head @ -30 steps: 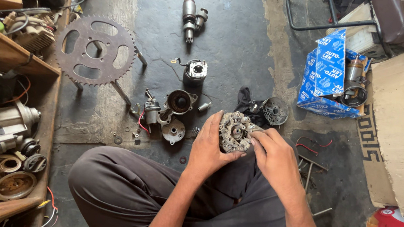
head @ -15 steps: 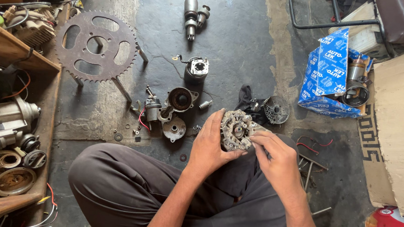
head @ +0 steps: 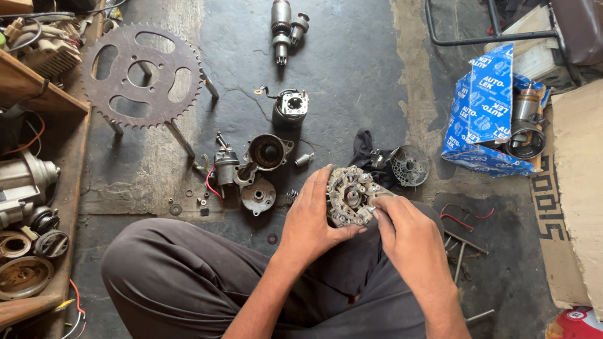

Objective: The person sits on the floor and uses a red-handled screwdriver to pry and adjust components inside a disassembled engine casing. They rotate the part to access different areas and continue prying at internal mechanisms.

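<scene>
My left hand (head: 309,223) grips a round, dirty grey metal part (head: 349,195) with studs around its face, holding it by its left edge above my lap. My right hand (head: 407,235) touches the part's lower right rim with its fingertips. I sit cross-legged on a dark concrete floor (head: 342,55). Just ahead of my hands lie small motor pieces: a cup-shaped housing (head: 268,151), a round end cap (head: 258,195), and a finned black cover (head: 409,165) on a dark cloth.
A large toothed sprocket (head: 141,77) on legs stands at the left. A motor armature (head: 285,22) and a coil housing (head: 290,107) lie farther out. A wooden shelf (head: 15,83) with motors is at the left; a blue box (head: 488,106) and cardboard (head: 594,190) at the right.
The hands and the round part have stayed nearly in place; my right fingers have shifted slightly along the part's lower right edge.
</scene>
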`<action>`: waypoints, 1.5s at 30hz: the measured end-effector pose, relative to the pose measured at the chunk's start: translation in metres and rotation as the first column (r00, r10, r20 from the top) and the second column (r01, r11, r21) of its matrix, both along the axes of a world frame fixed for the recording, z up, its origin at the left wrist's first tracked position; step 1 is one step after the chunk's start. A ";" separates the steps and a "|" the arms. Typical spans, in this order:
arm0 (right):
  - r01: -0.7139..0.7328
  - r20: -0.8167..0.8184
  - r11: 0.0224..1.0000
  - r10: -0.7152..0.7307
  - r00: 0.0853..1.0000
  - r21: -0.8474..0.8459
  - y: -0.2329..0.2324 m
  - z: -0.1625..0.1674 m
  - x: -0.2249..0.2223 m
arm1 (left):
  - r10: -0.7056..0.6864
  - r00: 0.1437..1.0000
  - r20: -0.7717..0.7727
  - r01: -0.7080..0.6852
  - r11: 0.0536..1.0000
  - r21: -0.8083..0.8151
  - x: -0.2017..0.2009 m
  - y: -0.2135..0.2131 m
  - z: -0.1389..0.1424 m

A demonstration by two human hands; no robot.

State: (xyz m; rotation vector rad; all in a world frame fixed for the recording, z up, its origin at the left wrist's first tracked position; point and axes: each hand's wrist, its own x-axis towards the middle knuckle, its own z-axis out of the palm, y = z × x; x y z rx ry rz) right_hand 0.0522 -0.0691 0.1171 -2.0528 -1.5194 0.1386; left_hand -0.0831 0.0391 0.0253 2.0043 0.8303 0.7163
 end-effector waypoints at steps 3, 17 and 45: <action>0.052 0.020 0.996 -0.050 0.999 -0.071 -0.001 -0.002 0.000 | -0.001 1.000 -0.009 0.001 1.000 0.000 0.000 0.000 0.000; 0.207 0.392 0.972 -0.149 0.908 -0.110 0.013 -0.008 -0.009 | -0.005 1.000 -0.013 0.005 1.000 0.001 -0.001 0.002 -0.001; 0.225 0.204 0.945 -0.178 0.963 -0.239 0.014 -0.008 -0.009 | 0.001 1.000 -0.015 0.000 1.000 0.007 0.000 0.001 0.000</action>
